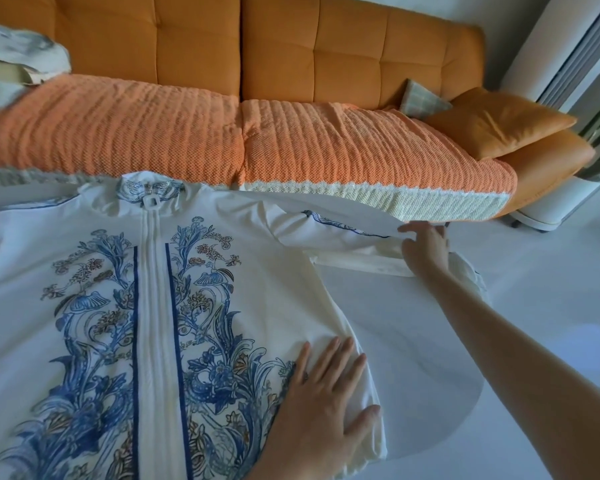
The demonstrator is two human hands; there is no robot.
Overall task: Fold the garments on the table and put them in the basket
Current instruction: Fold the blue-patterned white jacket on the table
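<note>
A white zip-front garment [222,289] printed with blue flowers lies spread face-up on the white table [413,341], collar toward the far edge. From where I sit at the controls, the cloth reads as thin and light: it lies flat, wrinkles at the shoulder and should fold wherever it is bent. The closed zip [152,271] down the middle is probably the only stiffer line, and it offers a natural axis for the fold.

The left hand [326,403] presses flat, fingers straight and spread, on the garment's side near the hem, pinning it. The right hand [426,247] is on the end of the outstretched sleeve [354,233]. Its fingers reach over the cuff, but I cannot tell whether they pinch it or only rest there.

My judgement is that the cuff is the place to take hold, bringing the sleeve across the chest while the flat hand stops the body from sliding on the smooth tabletop. Fabric this soft may drag and bunch if it is pulled rather than lifted.

Just beyond the table stands an orange sofa [291,57] with a textured orange cover [153,133] and an orange cushion [499,123]. More pale cloth [14,53] is heaped at its left end. No basket is in view.
</note>
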